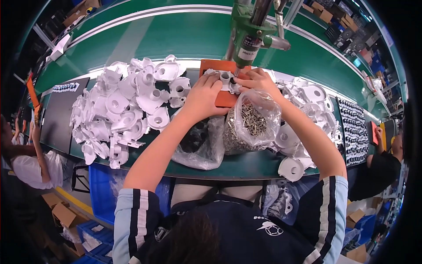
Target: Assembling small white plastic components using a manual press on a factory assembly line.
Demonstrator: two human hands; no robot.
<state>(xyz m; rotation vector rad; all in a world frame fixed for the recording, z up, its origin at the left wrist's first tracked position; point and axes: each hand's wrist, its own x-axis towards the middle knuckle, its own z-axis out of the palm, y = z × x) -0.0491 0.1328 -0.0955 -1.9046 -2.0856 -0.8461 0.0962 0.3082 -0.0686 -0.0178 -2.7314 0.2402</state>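
A white plastic housing [225, 75] with a round socket lies on the orange block [225, 99], below the green drill-press-like machine [247, 44]. My left hand [203, 97] is closed over the housing's left side, its fingers curled on it. From the right, my right hand [260, 83] grips the housing's edge, fingertips at a small black piece [233, 81] beside the socket. The tip of the machine's spindle [238, 71] comes down close to those fingertips. Right below my hands stands a clear plastic bag of screws [252, 121]; my right thumb is hidden.
Heaps of white housings lie left [116, 103] and right [313, 94]. A clear bag with black parts [193, 137] sits by the screws. At far right is a tray of small black-and-white parts [353, 130]; at far left, a dark board [61, 116]. Other people work at both sides.
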